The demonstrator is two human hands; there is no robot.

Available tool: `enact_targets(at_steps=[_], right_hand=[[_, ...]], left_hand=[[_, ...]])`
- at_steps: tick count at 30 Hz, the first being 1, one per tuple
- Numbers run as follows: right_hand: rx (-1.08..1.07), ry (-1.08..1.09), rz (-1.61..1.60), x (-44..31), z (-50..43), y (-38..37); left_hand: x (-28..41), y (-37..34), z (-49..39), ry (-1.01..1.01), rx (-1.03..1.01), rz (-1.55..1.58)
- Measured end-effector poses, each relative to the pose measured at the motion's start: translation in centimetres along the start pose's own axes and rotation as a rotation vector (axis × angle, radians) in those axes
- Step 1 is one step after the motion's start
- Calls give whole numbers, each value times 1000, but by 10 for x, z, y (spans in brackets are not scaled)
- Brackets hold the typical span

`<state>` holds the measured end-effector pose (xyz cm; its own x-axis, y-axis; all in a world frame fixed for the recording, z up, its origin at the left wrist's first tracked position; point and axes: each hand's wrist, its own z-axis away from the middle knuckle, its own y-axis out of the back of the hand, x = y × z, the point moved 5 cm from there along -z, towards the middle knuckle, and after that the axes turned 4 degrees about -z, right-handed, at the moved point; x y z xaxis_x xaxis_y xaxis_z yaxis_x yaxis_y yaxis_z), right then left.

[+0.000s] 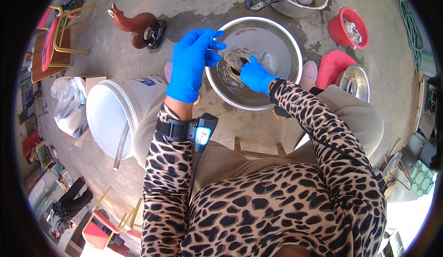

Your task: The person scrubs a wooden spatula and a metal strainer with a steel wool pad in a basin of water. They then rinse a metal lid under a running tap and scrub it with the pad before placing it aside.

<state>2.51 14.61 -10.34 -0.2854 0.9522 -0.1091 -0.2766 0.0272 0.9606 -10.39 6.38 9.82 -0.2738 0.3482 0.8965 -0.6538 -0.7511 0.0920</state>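
A wide metal basin [297, 54] of murky grey water stands on the floor between my feet. In it lies a brown round-mouthed vessel [231, 74], tilted and partly under water. A grey-brown lump [233, 60], perhaps a wet cloth or sponge, sits at the vessel's mouth. My right hand [256, 74], in a blue rubber glove, grips the vessel's right rim; its fingertips are partly hidden. Over the basin's left edge hovers my left hand [196, 61], gloved alike, its fingers spread and slightly bent with nothing visible in them.
A white plastic bucket [107, 118] leans by my left leg, a metal rod across its mouth. Left of the basin stands a glossy brown bird-shaped ceramic [138, 28]. Beyond it are a large pot [301, 9] and a red bucket [346, 32]. A person [71, 201] is at far left.
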Motion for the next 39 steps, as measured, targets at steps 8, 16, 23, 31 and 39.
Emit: enact_targets(at_steps=[8,16,23,31,39], right_hand=[[-32,1,36,-13,21,-27],[-45,-24,-14,-6,39,-39],[202,-67,-321,14,48,-23],[-236,-632,-453,99,52,-77],[92,-835,-949,124,56,-89]], left_hand=[[-67,-26,-24,-80,9,-380],[-145,-78,-33,-164,-268,-1242],[-205,-76,-51,-84,-194,-1049],[-276,-61,-46,813,-168,-123],[-259,-74,-34,1000,-77,364]])
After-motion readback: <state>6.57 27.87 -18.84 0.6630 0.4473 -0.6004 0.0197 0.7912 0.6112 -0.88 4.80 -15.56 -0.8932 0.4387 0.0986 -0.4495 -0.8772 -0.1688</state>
